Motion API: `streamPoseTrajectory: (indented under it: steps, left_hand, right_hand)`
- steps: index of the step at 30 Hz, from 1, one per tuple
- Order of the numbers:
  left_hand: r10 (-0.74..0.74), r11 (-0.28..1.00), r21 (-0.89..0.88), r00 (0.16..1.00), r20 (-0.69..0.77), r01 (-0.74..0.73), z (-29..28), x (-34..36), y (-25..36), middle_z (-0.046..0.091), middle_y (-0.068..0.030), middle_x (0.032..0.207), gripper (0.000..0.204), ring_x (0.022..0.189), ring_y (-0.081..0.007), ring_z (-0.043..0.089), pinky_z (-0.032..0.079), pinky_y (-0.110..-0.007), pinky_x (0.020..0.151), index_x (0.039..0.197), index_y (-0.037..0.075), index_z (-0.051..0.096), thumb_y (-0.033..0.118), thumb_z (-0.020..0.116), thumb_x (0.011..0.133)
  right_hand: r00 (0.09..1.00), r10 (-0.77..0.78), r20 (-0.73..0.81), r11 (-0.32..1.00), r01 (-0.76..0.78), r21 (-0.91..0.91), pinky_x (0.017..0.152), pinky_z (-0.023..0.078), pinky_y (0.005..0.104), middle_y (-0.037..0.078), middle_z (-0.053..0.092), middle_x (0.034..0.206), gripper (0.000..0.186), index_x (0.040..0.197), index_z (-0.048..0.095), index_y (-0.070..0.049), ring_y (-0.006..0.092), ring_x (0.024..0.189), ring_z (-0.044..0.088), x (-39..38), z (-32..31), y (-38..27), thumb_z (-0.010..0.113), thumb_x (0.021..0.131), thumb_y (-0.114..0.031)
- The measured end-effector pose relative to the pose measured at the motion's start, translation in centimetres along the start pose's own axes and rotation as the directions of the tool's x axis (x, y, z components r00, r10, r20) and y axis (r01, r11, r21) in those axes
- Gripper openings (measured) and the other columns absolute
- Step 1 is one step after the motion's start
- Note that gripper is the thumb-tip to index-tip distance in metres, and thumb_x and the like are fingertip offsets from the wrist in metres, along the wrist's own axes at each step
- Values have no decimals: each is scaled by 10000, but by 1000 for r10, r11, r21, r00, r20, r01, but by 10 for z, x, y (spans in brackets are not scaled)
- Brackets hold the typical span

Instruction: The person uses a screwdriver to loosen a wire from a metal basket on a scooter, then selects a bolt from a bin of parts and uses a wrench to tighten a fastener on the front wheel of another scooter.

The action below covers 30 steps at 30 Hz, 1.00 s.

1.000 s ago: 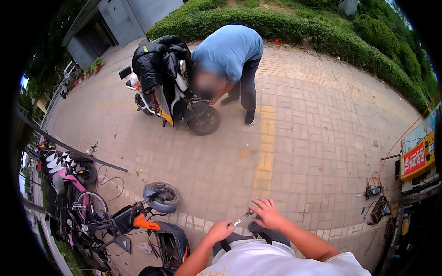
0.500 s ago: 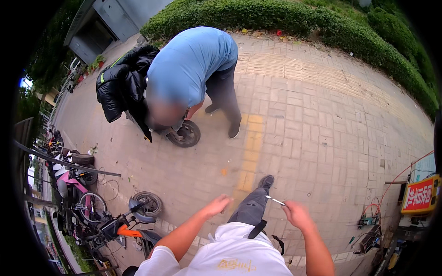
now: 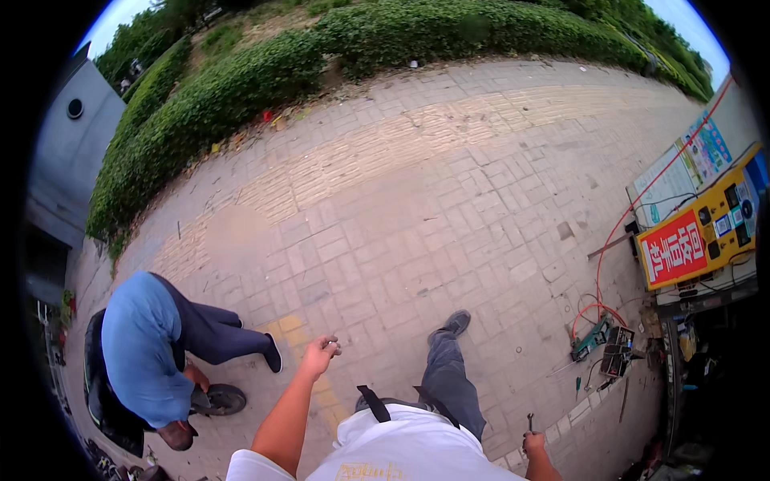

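Observation:
My left hand (image 3: 319, 357) is raised ahead of me over the paving, its fingers closed; a small greyish thing seems to show at the fingertips, too small to name. Low on the right, my right hand (image 3: 534, 442) grips a wrench (image 3: 530, 423) with its head pointing up. To the left a person in a blue shirt (image 3: 143, 345) bends over a small black wheel (image 3: 220, 399), one hand close to it. A dark cover or jacket (image 3: 108, 401) hangs behind that person.
At the right stands a yellow box with a red sign (image 3: 675, 250). Near it on the ground lie a green tool (image 3: 592, 340), an open toolbox (image 3: 618, 351) and a red hose (image 3: 600, 272). A hedge (image 3: 385, 44) borders the paving (image 3: 417, 232).
My view has turned right, so the bent person now appears farther left and the tools and yellow box nearer. My right hand, still holding the wrench, is lower and farther right in view.

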<state>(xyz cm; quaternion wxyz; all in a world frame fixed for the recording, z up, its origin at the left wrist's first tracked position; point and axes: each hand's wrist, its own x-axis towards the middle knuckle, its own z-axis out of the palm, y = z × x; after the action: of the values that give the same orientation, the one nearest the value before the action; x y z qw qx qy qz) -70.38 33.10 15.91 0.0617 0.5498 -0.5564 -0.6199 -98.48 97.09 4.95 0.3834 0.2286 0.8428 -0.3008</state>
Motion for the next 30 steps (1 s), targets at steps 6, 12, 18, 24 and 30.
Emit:
streamPoseTrajectory:
  steps: [6,12,18,24,30]
  left_hand:
    - [-222,907,365,975,-5,209,125,109,89,631,-126,666,241,495,-180,597,502,-301,457,900,-83,611,141,642,815]
    - [-208,741,669,969,136,65,176,268,154,622,-135,671,199,581,-234,598,489,-355,544,817,5,644,201,615,799]
    - [-23,504,783,900,435,-366,304,485,336,657,-126,766,267,696,-245,614,486,-397,626,749,74,648,336,602,775]
    - [-90,834,530,911,402,-151,639,684,652,667,-119,825,326,704,-189,626,501,-359,626,889,-2,641,315,611,818]
    - [410,787,242,775,481,-567,921,743,994,650,-120,768,263,621,-168,622,501,-292,566,966,-65,604,152,632,819]
  right_hand:
    - [903,-413,122,767,417,-489,708,474,424,218,626,789,318,875,651,-16,363,772,614,105,-32,-282,568,788,-310]
    - [706,-679,201,423,600,-679,658,485,452,166,641,802,269,869,646,-56,347,780,623,77,-197,-780,496,864,-280]
    - [22,-908,419,-266,741,-616,554,428,338,60,580,700,76,740,545,-68,222,653,610,-49,-309,-1104,555,725,-141]
    - [-34,-791,611,-525,551,-649,522,395,304,10,541,679,110,697,533,-110,180,642,568,-6,-445,-1292,582,609,-153]
    - [-103,-883,458,-434,551,-713,489,362,271,-39,501,659,184,654,520,-152,139,631,526,179,-600,-1420,609,493,-165]
